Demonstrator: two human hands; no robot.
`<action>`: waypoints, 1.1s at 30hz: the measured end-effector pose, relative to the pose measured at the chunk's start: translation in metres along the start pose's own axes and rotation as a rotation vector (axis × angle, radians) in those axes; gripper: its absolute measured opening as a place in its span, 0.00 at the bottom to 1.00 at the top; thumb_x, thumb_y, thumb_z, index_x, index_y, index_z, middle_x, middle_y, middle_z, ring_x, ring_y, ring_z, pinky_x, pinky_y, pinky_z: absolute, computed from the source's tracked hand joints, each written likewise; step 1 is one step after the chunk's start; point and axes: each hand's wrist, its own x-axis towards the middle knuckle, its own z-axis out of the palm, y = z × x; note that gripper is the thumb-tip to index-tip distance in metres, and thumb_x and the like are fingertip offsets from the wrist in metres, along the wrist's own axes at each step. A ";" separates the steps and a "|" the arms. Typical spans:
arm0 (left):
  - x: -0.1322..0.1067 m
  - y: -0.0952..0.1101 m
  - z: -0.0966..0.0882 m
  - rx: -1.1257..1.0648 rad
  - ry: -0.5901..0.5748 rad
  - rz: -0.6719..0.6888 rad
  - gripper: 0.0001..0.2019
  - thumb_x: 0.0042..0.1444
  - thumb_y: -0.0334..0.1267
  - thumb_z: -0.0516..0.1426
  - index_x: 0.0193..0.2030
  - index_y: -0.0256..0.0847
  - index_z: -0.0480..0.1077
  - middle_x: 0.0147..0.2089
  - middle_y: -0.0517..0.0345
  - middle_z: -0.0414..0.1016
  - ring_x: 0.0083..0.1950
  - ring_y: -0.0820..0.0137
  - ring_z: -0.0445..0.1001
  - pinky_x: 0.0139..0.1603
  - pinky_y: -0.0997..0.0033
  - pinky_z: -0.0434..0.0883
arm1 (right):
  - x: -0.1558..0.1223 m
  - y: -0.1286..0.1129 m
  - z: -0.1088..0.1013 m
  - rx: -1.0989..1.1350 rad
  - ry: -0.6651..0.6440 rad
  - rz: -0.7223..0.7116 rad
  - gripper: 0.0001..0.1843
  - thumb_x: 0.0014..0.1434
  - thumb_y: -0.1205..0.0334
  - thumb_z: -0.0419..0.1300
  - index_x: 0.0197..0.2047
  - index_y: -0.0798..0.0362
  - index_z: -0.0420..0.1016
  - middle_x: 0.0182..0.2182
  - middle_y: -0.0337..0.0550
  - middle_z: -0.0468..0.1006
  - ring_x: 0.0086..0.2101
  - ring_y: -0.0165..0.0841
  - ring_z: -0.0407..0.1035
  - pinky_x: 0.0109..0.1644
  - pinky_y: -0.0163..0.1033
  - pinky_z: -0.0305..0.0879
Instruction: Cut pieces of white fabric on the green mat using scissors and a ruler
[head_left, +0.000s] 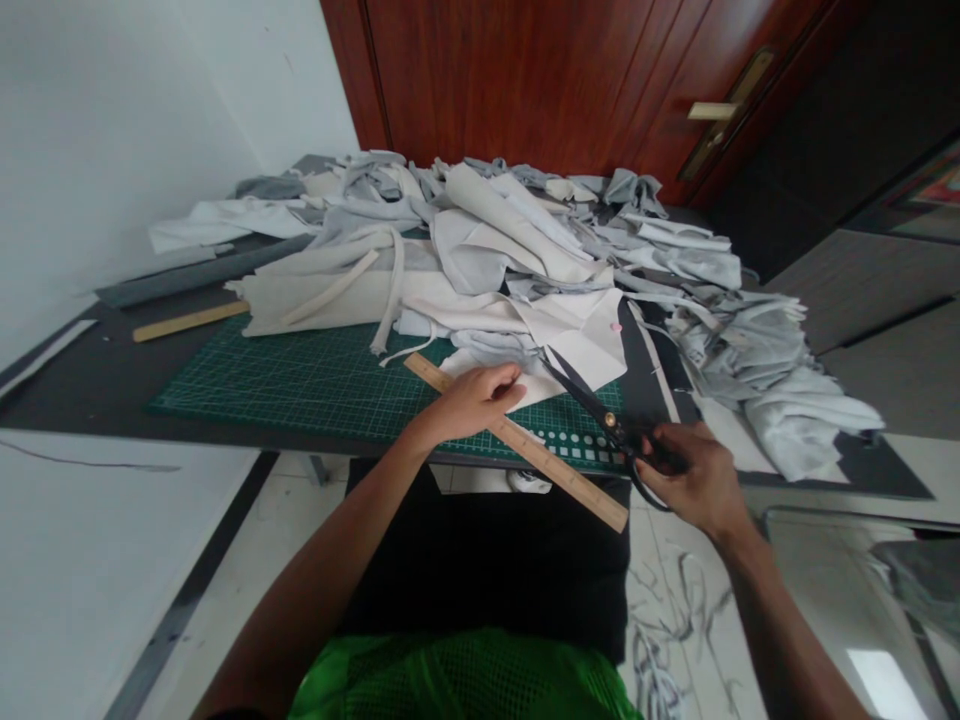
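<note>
My right hand point(694, 475) is closed around the handles of black scissors point(611, 422). Their blades are slightly parted and point up and left, at the edge of a pale fabric piece point(551, 388). My left hand point(480, 398) is closed, thumb and fingers pinching the near edge of that same pale fabric. A wooden ruler point(566, 475) runs diagonally beneath my left hand, its lower right end jutting past the table edge. Under the fabric lies a green cutting mat point(300, 380) with grid lines.
Heaps of white and grey fabric point(517, 230) cover the table's far side, with another pile point(772, 350) at right. A second wooden strip point(187, 322) lies at left on the dark table point(112, 370). Beyond stands a brown door point(525, 80). Thin scraps point(686, 600) litter the floor.
</note>
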 end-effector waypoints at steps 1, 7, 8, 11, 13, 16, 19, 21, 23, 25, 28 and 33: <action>0.000 0.000 0.000 -0.001 0.001 -0.002 0.12 0.68 0.42 0.50 0.32 0.43 0.58 0.29 0.65 0.60 0.32 0.72 0.62 0.35 0.69 0.58 | -0.004 0.005 -0.005 -0.051 -0.011 -0.030 0.13 0.58 0.52 0.62 0.26 0.49 0.70 0.22 0.41 0.75 0.26 0.37 0.67 0.36 0.42 0.59; 0.000 0.001 -0.001 0.003 -0.005 -0.021 0.13 0.70 0.43 0.47 0.33 0.43 0.59 0.31 0.64 0.61 0.34 0.71 0.65 0.37 0.68 0.60 | -0.014 0.023 -0.023 -0.283 -0.063 -0.096 0.21 0.61 0.43 0.63 0.26 0.50 0.72 0.22 0.42 0.76 0.26 0.38 0.68 0.40 0.45 0.58; 0.000 0.002 -0.002 -0.001 -0.002 -0.023 0.13 0.70 0.43 0.47 0.33 0.43 0.59 0.31 0.63 0.62 0.34 0.70 0.65 0.37 0.68 0.61 | -0.014 0.024 -0.023 -0.296 -0.060 -0.099 0.22 0.61 0.42 0.63 0.25 0.50 0.72 0.22 0.43 0.76 0.26 0.38 0.68 0.41 0.45 0.58; 0.000 0.003 -0.002 -0.007 -0.003 -0.029 0.13 0.70 0.43 0.47 0.33 0.43 0.59 0.31 0.63 0.62 0.34 0.70 0.65 0.38 0.68 0.61 | -0.011 0.023 -0.023 -0.303 -0.056 -0.106 0.23 0.62 0.41 0.62 0.25 0.50 0.73 0.21 0.43 0.76 0.25 0.37 0.67 0.42 0.46 0.58; 0.000 0.003 -0.002 -0.007 -0.006 -0.029 0.13 0.71 0.42 0.47 0.34 0.43 0.60 0.31 0.63 0.62 0.35 0.70 0.65 0.38 0.68 0.61 | -0.010 0.022 -0.022 -0.310 -0.056 -0.106 0.23 0.62 0.41 0.61 0.25 0.50 0.74 0.21 0.43 0.77 0.24 0.36 0.66 0.42 0.46 0.58; -0.001 0.002 -0.002 -0.012 -0.007 -0.023 0.13 0.71 0.42 0.47 0.34 0.42 0.60 0.32 0.62 0.62 0.35 0.70 0.66 0.38 0.68 0.62 | -0.008 0.018 -0.021 -0.313 -0.060 -0.105 0.22 0.61 0.42 0.62 0.25 0.50 0.74 0.22 0.44 0.77 0.25 0.37 0.66 0.41 0.46 0.58; -0.001 0.001 -0.002 -0.007 -0.012 -0.017 0.13 0.71 0.43 0.47 0.35 0.43 0.60 0.32 0.63 0.62 0.35 0.70 0.65 0.39 0.68 0.61 | -0.007 0.017 -0.022 -0.314 -0.069 -0.120 0.21 0.60 0.43 0.63 0.25 0.50 0.75 0.22 0.45 0.77 0.25 0.38 0.65 0.41 0.46 0.57; -0.002 0.000 -0.002 0.000 -0.010 -0.021 0.13 0.71 0.43 0.47 0.35 0.43 0.60 0.32 0.63 0.62 0.35 0.70 0.65 0.39 0.68 0.61 | -0.006 0.016 -0.023 -0.322 -0.071 -0.131 0.21 0.60 0.43 0.62 0.25 0.50 0.74 0.20 0.44 0.76 0.24 0.37 0.64 0.41 0.46 0.57; -0.002 0.001 -0.002 0.002 -0.007 -0.024 0.12 0.71 0.43 0.47 0.35 0.43 0.60 0.32 0.63 0.62 0.35 0.70 0.65 0.39 0.68 0.61 | -0.005 0.016 -0.023 -0.328 -0.076 -0.140 0.21 0.61 0.43 0.62 0.24 0.49 0.74 0.19 0.43 0.75 0.23 0.36 0.64 0.41 0.47 0.57; -0.002 0.001 -0.002 -0.001 -0.007 -0.022 0.12 0.71 0.43 0.47 0.35 0.42 0.61 0.32 0.63 0.62 0.35 0.70 0.65 0.39 0.68 0.62 | -0.003 0.016 -0.024 -0.334 -0.078 -0.158 0.21 0.62 0.43 0.61 0.25 0.50 0.74 0.19 0.42 0.75 0.22 0.35 0.63 0.41 0.46 0.57; -0.002 0.000 -0.002 -0.013 -0.008 -0.017 0.12 0.71 0.43 0.47 0.36 0.42 0.61 0.32 0.62 0.62 0.35 0.70 0.65 0.38 0.69 0.61 | -0.001 0.016 -0.024 -0.355 -0.073 -0.193 0.23 0.63 0.42 0.60 0.25 0.50 0.74 0.19 0.42 0.75 0.22 0.35 0.63 0.41 0.46 0.57; -0.002 -0.001 -0.001 -0.028 -0.008 -0.010 0.13 0.70 0.44 0.47 0.35 0.42 0.61 0.31 0.62 0.61 0.34 0.70 0.64 0.36 0.70 0.61 | -0.001 0.018 -0.024 -0.406 -0.107 -0.209 0.25 0.65 0.39 0.58 0.26 0.50 0.75 0.20 0.42 0.77 0.22 0.34 0.64 0.41 0.46 0.57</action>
